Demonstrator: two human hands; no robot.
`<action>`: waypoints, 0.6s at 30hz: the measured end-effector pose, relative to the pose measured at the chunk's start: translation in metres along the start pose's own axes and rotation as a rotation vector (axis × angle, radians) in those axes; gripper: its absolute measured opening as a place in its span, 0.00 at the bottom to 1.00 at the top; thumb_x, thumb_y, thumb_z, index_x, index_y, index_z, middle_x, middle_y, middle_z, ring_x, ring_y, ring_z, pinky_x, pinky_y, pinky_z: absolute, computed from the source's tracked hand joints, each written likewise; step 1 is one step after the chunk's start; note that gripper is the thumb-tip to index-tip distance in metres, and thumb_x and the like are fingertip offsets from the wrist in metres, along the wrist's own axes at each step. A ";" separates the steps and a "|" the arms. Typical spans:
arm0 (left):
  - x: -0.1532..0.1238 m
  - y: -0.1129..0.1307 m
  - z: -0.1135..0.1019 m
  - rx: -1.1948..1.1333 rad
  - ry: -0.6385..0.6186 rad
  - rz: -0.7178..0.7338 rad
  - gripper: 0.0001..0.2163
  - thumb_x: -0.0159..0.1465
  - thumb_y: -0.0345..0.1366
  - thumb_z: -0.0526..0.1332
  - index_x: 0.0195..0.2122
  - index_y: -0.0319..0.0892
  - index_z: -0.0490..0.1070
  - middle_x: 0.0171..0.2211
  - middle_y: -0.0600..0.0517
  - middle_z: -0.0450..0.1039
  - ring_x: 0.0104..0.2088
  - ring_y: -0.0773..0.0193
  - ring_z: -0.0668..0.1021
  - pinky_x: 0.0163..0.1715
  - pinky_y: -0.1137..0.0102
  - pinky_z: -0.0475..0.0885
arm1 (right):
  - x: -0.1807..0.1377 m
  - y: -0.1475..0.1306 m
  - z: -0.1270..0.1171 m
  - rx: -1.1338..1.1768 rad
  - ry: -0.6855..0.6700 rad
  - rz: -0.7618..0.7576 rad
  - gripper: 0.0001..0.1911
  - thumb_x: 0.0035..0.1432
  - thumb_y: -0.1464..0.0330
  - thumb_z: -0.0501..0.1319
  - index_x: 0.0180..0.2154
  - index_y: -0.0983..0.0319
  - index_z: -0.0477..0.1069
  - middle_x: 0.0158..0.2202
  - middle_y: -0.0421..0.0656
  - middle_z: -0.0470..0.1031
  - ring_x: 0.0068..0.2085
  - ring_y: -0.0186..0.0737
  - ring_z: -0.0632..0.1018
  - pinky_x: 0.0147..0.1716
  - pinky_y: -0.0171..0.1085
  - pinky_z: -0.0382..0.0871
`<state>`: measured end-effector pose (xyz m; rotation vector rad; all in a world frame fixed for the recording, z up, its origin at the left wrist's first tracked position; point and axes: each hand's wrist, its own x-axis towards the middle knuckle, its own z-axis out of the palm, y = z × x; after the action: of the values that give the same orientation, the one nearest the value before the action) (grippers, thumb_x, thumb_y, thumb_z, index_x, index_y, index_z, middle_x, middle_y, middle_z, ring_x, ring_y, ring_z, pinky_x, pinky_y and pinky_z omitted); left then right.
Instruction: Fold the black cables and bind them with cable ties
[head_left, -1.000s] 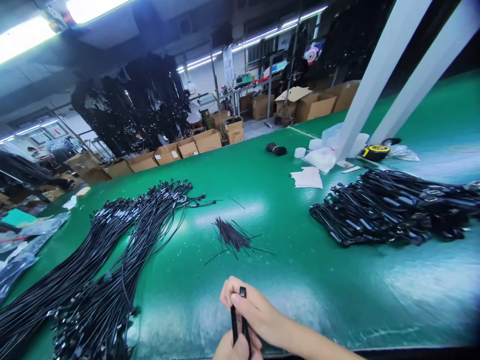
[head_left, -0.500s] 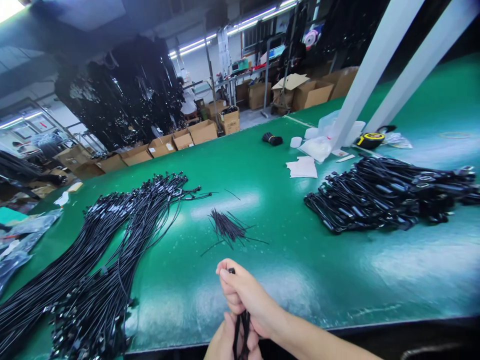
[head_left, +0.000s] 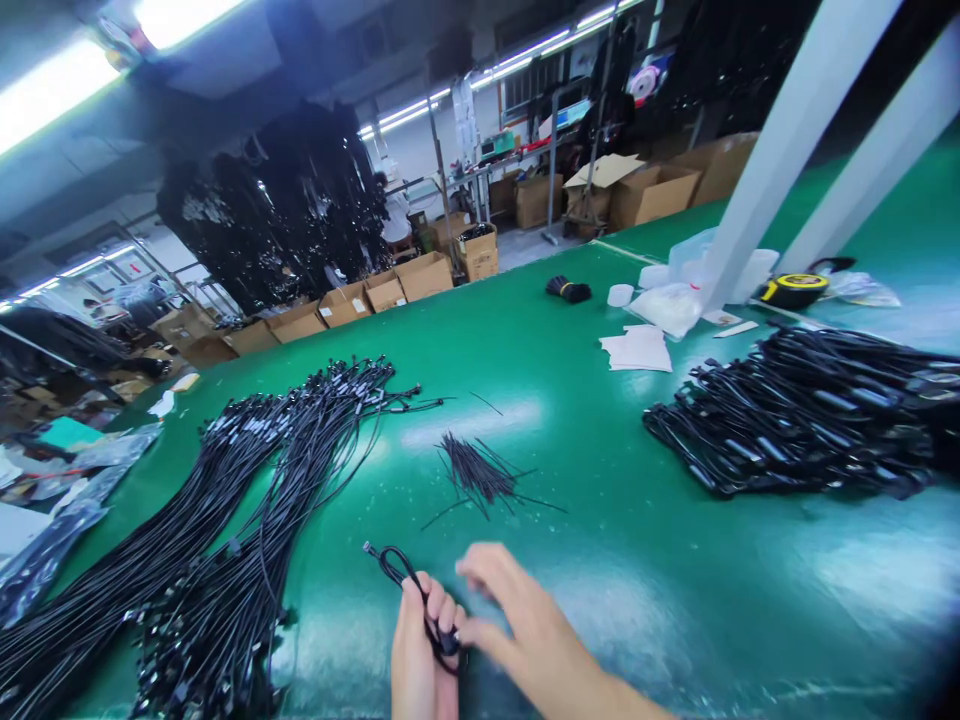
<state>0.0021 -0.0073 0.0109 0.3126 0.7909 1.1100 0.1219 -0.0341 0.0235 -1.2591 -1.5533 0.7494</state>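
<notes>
My left hand (head_left: 417, 650) grips a folded black cable (head_left: 405, 580) near the front edge of the green table (head_left: 600, 420); a loop and a connector end stick up to the left of my fingers. Blurred with motion, my right hand (head_left: 517, 620) sits just right of it, its fingertips touching the cable bundle at my left hand. A small heap of thin black cable ties (head_left: 476, 475) lies a short way beyond both hands.
A long spread of loose black cables (head_left: 225, 520) covers the table's left side. A pile of bundled cables (head_left: 810, 410) lies at the right. White papers (head_left: 637, 350), plastic bags, a tape roll (head_left: 793, 288) and white posts stand farther back. Cardboard boxes line the far edge.
Both hands held the folded cable upright before. Now the left hand has lifted into view gripping it, with the cable tilted left, and the right hand has loosened and shifted right.
</notes>
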 end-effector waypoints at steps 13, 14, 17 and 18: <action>-0.003 0.010 0.010 0.194 0.088 -0.050 0.18 0.51 0.48 0.68 0.31 0.39 0.67 0.24 0.57 0.66 0.27 0.70 0.68 0.31 0.73 0.63 | -0.008 0.000 0.018 -0.693 0.015 -0.588 0.16 0.61 0.80 0.45 0.40 0.68 0.71 0.38 0.54 0.75 0.37 0.45 0.74 0.38 0.41 0.69; -0.003 0.011 0.009 0.200 0.077 -0.071 0.17 0.53 0.48 0.67 0.32 0.39 0.68 0.25 0.56 0.67 0.28 0.70 0.68 0.31 0.73 0.63 | -0.009 -0.004 0.018 -0.698 0.020 -0.622 0.17 0.60 0.80 0.45 0.39 0.68 0.71 0.38 0.54 0.75 0.38 0.45 0.74 0.40 0.42 0.68; -0.004 0.011 0.006 0.238 0.008 -0.114 0.16 0.57 0.48 0.63 0.33 0.39 0.67 0.24 0.57 0.64 0.25 0.73 0.66 0.29 0.75 0.61 | -0.010 -0.011 0.015 -0.561 -0.068 -0.629 0.16 0.59 0.80 0.47 0.34 0.65 0.72 0.32 0.50 0.75 0.36 0.44 0.74 0.40 0.41 0.68; -0.004 0.012 0.006 0.259 -0.003 -0.104 0.16 0.58 0.48 0.63 0.31 0.39 0.65 0.23 0.58 0.62 0.24 0.73 0.64 0.27 0.75 0.60 | -0.010 -0.011 0.011 -0.453 -0.139 -0.596 0.15 0.59 0.79 0.47 0.33 0.64 0.71 0.31 0.48 0.75 0.35 0.43 0.74 0.38 0.40 0.69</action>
<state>-0.0024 -0.0046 0.0234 0.4849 0.9396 0.9104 0.1074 -0.0455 0.0263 -0.9709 -2.1521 0.1008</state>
